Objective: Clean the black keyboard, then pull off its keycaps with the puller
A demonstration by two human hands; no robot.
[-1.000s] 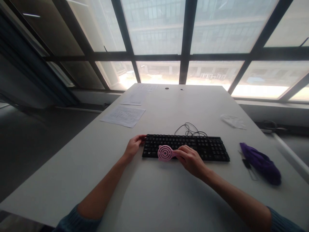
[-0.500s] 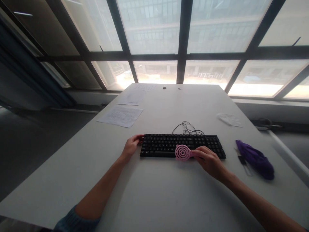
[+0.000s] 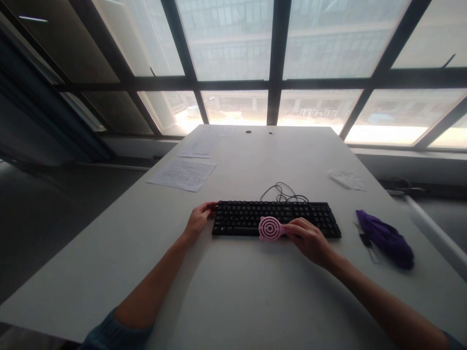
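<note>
A black keyboard lies flat on the white table, its thin cable loosely coiled behind it. At its left end, my left hand grips the edge with curled fingers; the fingertips are partly hidden. My right hand pinches the handle of a small pink hairbrush, which has a round spiral-slotted back and two ear-like points. The brush head covers part of the front key rows near the space bar. Its bristle side faces down, out of sight.
Right of the keyboard are a purple cloth bundle and a small black-handled tool. A crumpled white tissue lies farther back. Written paper sheets are along the left edge. Large windows stand beyond the table.
My right hand has shifted the pink hairbrush a little to the left along the front of the keyboard. My left hand and the keyboard stay where they were.
</note>
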